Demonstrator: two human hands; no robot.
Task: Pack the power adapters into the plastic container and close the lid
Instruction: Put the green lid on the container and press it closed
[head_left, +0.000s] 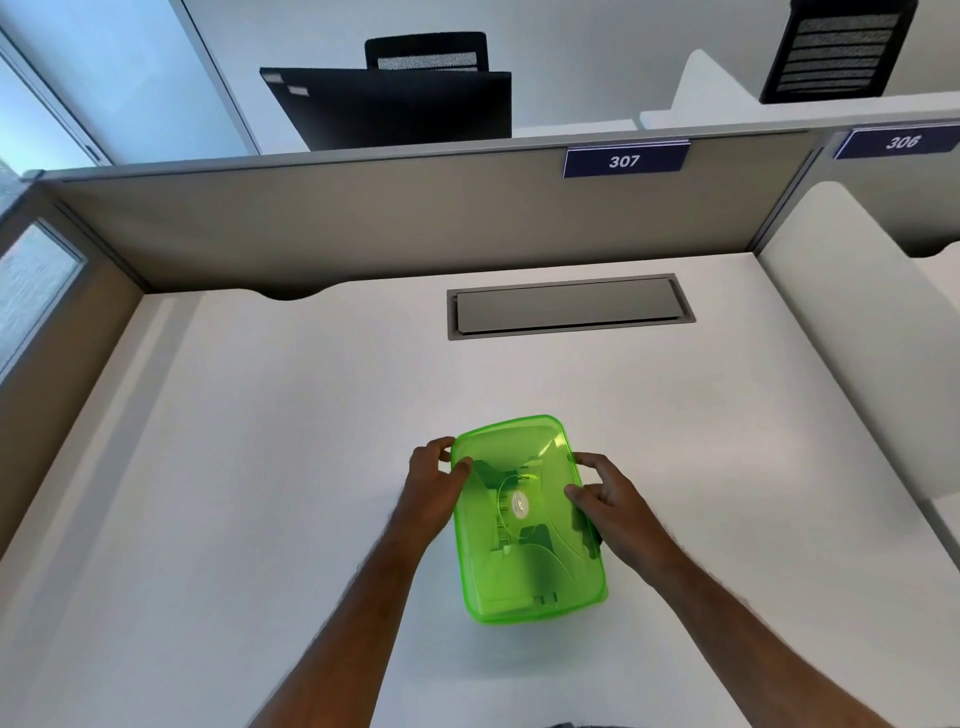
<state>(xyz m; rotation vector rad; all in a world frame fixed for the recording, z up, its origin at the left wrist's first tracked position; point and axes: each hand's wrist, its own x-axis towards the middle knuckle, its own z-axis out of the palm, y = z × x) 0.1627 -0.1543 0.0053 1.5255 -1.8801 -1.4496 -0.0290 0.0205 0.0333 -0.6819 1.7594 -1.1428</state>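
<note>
- Plastic container, translucent green, is set on the white table just ahead of the person, roughly at 6 o'clock of the table's middle and well apart from the grey cable hatch at 12 o'clock.
- Its long axis is laid from about 11 o'clock at the far end to 5 o'clock at the near end, so the long sides are presented one to each hand.
- The lid is seen lying over the container; whether its rim is fully snapped down all round cannot be told.
- Dark and pale shapes, taken to be the power adapters and their cords, are made out through the green plastic; their number cannot be counted.
- The left hand is placed at 9 o'clock of the container, on its far left edge, fingers curled over the rim and the thumb pressed on the lid: a partly closed grip on the edge.
- The right hand is placed at 3 o'clock, half open, the thumb laid on the lid top and the fingers spread beside the right wall; a firm hold cannot be confirmed.
- Both hands are set towards the far half, so the near end at 5 o'clock is left unpressed; the closing is judged to depend on pressure being carried along both long edges towards that end.
</note>
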